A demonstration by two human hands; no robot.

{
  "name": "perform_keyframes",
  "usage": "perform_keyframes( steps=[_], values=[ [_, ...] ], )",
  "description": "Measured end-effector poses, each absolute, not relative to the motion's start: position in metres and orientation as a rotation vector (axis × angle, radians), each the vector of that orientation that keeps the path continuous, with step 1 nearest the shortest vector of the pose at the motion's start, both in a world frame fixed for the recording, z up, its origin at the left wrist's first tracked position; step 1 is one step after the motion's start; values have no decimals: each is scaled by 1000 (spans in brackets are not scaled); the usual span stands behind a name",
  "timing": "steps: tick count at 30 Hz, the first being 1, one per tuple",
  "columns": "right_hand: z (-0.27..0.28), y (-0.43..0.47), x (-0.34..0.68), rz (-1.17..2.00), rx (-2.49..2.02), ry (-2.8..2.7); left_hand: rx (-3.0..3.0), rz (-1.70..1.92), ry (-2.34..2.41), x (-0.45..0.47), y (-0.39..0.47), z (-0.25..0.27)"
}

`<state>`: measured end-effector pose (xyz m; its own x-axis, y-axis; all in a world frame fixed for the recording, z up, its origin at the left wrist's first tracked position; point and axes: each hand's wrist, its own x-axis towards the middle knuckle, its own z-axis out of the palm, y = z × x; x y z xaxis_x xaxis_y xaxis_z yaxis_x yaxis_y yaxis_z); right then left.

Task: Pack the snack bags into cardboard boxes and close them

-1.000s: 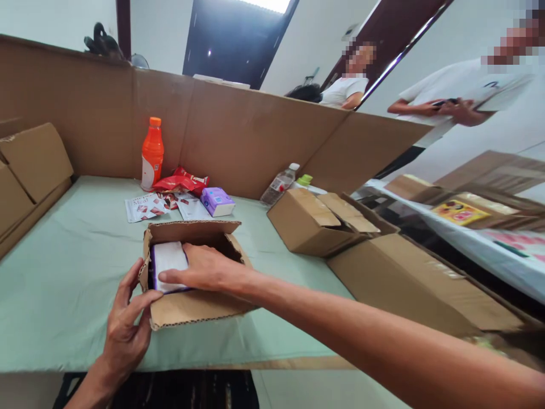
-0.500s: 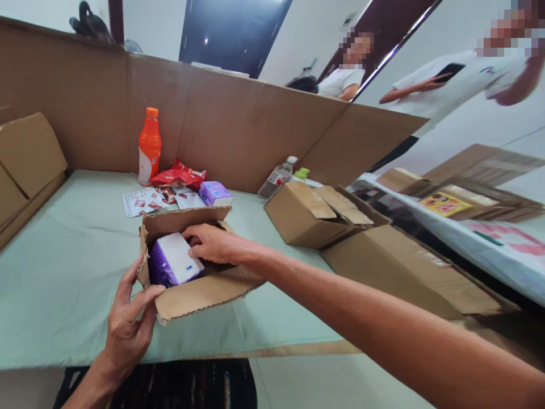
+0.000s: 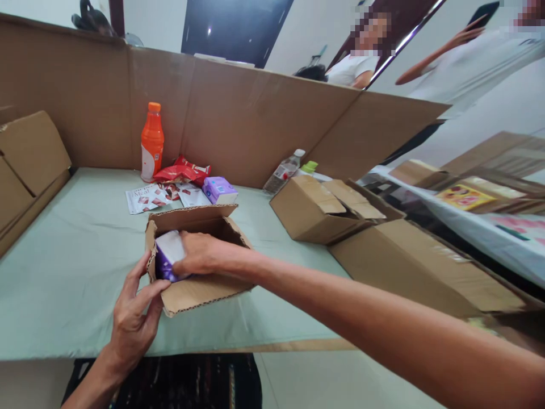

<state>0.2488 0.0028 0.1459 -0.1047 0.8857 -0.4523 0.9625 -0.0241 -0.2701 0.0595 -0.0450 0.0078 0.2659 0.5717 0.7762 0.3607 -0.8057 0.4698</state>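
An open cardboard box lies in front of me on the cloth-covered table, its flaps folded outward. Inside its left end, a purple and white tissue pack sits tilted. My right hand reaches over the right side into the box and grips the pack, covering its right part; the fingertips are partly hidden. With thumb and fingers, my left hand holds the box's near left corner. Just behind the box are a second purple tissue pack, a red snack bag and white printed pouches.
An orange drink bottle stands against the tall cardboard screen. At right, a clear bottle leans beside more cardboard boxes. Another box stands at left. Two people are behind the screen, one holding a phone.
My right hand has moved left and closed over the tissue pack, which now sits more tilted toward the box's left end. The left hand keeps its hold on the corner.
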Motion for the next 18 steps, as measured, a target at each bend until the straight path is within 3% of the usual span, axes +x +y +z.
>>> perform_keyframes(
  steps=[10, 18],
  values=[
    [142, -11, 257, -652, 1980, 2150, 2338, 1549, 846, 62, -44, 11],
    [142, -7, 251, -763, 2114, 2143, 2365, 1528, 890, 60, -45, 13]
  ],
)
